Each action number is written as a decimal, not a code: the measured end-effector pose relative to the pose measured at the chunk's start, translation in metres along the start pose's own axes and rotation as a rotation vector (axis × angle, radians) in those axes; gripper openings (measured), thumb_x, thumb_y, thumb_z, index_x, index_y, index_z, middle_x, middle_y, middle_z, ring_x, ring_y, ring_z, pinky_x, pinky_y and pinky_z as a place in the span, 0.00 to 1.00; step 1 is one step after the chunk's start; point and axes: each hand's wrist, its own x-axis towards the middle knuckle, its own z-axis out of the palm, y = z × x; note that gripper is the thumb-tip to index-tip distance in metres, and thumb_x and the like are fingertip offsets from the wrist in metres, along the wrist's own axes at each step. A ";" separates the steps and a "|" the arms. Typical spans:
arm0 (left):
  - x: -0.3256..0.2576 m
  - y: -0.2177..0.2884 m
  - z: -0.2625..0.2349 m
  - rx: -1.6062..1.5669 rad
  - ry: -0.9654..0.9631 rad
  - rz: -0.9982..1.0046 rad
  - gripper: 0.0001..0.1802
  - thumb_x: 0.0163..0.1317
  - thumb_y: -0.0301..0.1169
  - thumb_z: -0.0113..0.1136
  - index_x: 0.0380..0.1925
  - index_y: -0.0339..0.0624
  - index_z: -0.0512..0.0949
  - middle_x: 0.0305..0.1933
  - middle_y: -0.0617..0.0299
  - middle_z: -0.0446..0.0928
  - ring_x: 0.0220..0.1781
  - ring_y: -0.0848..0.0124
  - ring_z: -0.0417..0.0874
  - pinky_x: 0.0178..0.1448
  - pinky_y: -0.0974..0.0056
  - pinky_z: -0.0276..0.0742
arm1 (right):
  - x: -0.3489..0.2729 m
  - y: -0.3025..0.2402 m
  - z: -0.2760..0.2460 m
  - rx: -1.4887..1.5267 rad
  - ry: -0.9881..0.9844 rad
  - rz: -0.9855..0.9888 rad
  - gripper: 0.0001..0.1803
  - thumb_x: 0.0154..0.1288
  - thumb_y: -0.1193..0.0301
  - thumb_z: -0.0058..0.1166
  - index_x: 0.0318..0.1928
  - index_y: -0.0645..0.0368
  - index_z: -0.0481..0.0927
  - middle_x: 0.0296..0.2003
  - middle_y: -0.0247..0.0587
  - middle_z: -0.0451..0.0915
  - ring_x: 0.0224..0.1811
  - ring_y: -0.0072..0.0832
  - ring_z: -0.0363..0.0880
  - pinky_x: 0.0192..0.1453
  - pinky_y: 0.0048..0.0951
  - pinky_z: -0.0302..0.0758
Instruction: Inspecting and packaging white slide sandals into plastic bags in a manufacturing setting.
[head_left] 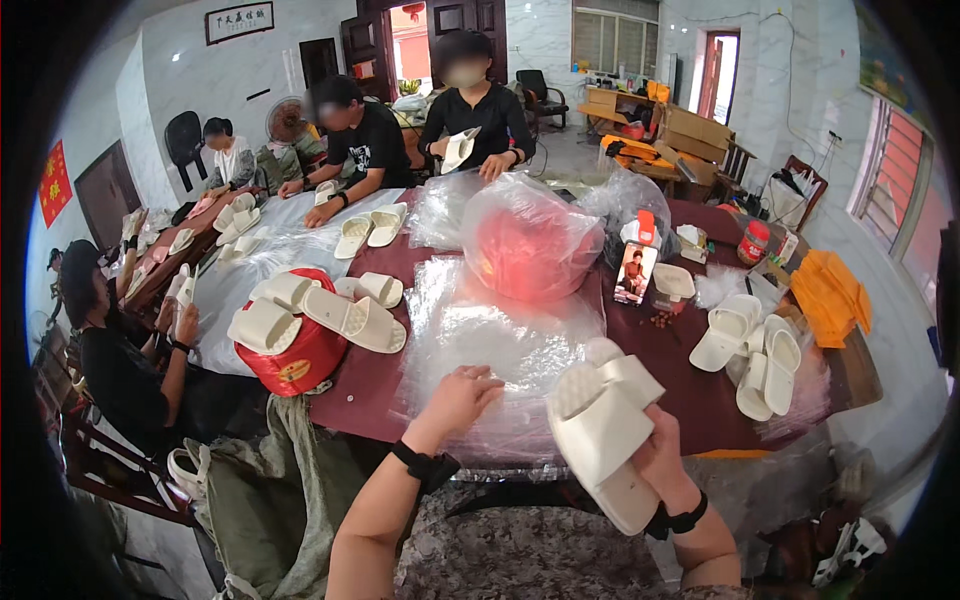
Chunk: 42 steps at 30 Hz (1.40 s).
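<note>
A pair of cream slippers (600,425) is in my right hand (662,455); its fingers wrap round the slippers' right side, and the soles are partly hidden. The slippers are held tilted above the table's front edge. My left hand (462,398) rests on a stack of clear plastic bags (500,330), its fingers stretched out and slightly bent, with nothing gripped that I can see.
Cream slippers (365,322) lie on a red round container (300,362) to the left. More slippers (768,365), a phone (635,272) and a red-lidded jar (753,243) are on the right. Beyond the filled plastic bag (530,240), a co-worker (475,120) holds a slipper. A sack (285,490) hangs front left.
</note>
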 end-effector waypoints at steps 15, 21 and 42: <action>0.048 0.029 -0.046 -0.261 0.291 -0.099 0.12 0.71 0.35 0.59 0.44 0.40 0.87 0.41 0.50 0.85 0.42 0.52 0.85 0.46 0.56 0.79 | 0.006 0.014 0.045 -0.553 -0.201 -0.105 0.12 0.61 0.68 0.63 0.37 0.63 0.76 0.29 0.55 0.81 0.31 0.56 0.82 0.34 0.51 0.77; 0.048 0.036 -0.057 -0.289 0.340 -0.061 0.11 0.70 0.32 0.60 0.44 0.41 0.86 0.35 0.52 0.80 0.35 0.52 0.82 0.41 0.54 0.77 | 0.011 0.007 0.050 -0.435 -0.230 -0.146 0.11 0.62 0.68 0.62 0.39 0.63 0.77 0.25 0.55 0.80 0.31 0.55 0.82 0.34 0.50 0.78; -0.006 0.032 0.031 -0.390 0.093 0.321 0.37 0.67 0.42 0.64 0.72 0.40 0.65 0.73 0.50 0.68 0.75 0.57 0.68 0.79 0.54 0.62 | 0.084 0.017 0.098 -0.245 -0.094 0.020 0.16 0.66 0.68 0.55 0.48 0.68 0.81 0.35 0.65 0.83 0.39 0.59 0.83 0.43 0.49 0.79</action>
